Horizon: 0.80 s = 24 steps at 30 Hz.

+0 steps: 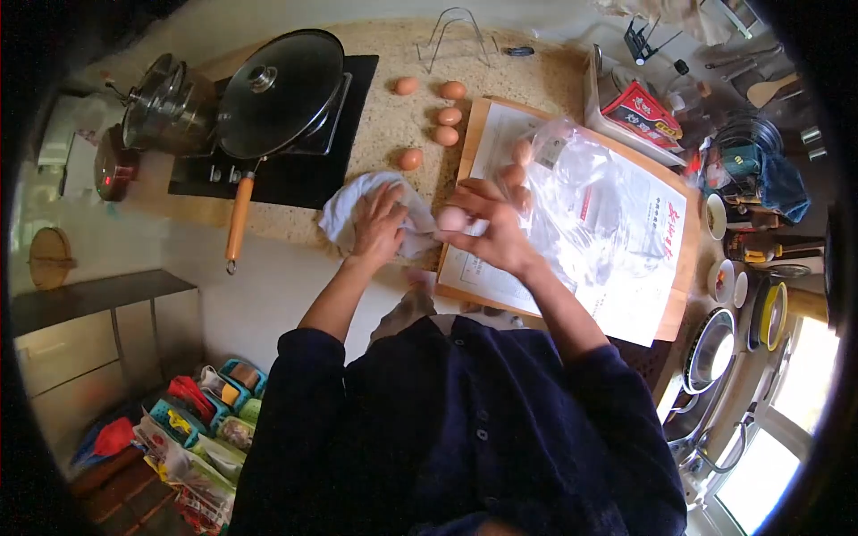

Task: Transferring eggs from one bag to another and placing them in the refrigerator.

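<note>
My right hand [495, 224] holds a pale brown egg [452, 219] between thumb and fingers, above the near left edge of a wooden board [678, 268]. On a crumpled white cloth [342, 208] at the counter's front lies my left hand [379, 226]; whether its fingers grip the fabric is unclear. Several brown eggs [449, 116] rest on the speckled counter [385, 127] beyond the cloth. More eggs [513, 175] sit on the board, beside or partly under a clear plastic bag [570, 194]. Printed newspaper [637, 295] covers most of the board beneath them.
Left of the eggs, a glass-lidded pan [281, 94] stands on a black gas hob [268, 181], its wooden handle [239, 221] jutting past the counter edge. A wire rack [456, 40] is at the back. A white tray [630, 144] with packets borders the board's far right.
</note>
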Each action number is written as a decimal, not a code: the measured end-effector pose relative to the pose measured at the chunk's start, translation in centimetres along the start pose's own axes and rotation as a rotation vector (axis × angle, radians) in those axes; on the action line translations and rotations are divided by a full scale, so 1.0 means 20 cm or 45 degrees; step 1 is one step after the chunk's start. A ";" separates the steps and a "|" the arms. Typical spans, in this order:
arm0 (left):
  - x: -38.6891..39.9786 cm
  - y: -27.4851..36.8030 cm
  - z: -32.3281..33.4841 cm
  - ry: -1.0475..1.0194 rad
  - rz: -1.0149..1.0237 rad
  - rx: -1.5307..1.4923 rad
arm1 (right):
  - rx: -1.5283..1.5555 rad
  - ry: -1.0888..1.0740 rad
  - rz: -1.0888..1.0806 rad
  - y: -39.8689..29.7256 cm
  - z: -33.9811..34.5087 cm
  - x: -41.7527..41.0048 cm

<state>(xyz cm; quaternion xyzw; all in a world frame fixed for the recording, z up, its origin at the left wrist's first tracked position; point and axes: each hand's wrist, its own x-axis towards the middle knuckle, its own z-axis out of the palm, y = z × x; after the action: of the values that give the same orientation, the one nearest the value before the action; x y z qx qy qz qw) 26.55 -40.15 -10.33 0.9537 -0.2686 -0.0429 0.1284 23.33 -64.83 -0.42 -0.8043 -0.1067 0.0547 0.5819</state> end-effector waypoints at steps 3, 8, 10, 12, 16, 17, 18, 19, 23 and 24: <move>0.01 -0.08 0.00 0.029 0.002 0.032 | -0.685 -0.144 -0.505 0.16 0.14 0.20; 0.01 -0.19 -0.01 0.091 0.042 0.078 | -1.090 -0.142 -0.565 0.41 0.33 0.33; 0.02 -0.21 0.00 0.124 0.067 0.087 | -1.178 -0.115 -0.584 0.43 0.37 0.34; 0.03 -0.21 0.00 0.142 0.057 0.047 | -1.283 -0.149 -0.587 0.44 0.38 0.33; 0.04 -0.19 -0.02 0.120 0.005 -0.028 | -1.278 -0.205 -0.508 0.45 0.38 0.33; 0.05 -0.18 -0.02 0.120 0.004 -0.027 | -1.262 -0.168 -0.550 0.45 0.37 0.32; 0.04 -0.17 -0.03 0.118 0.016 -0.003 | -1.246 -0.131 -0.587 0.45 0.36 0.32; 0.04 -0.15 -0.04 0.117 0.029 0.021 | -1.244 -0.131 -0.585 0.45 0.35 0.31; 0.05 -0.08 -0.05 0.077 -0.041 -0.056 | -1.244 -0.098 -0.532 0.47 0.35 0.30; 0.04 -0.06 -0.03 0.116 -0.073 -0.067 | -1.249 -0.034 -0.553 0.48 0.35 0.29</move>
<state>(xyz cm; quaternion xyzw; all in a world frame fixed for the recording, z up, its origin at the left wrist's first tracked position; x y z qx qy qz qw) 27.97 -39.51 -10.06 0.9582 -0.2340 -0.0102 0.1641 28.55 -59.83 -11.49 -0.9404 -0.2912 -0.1129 0.1343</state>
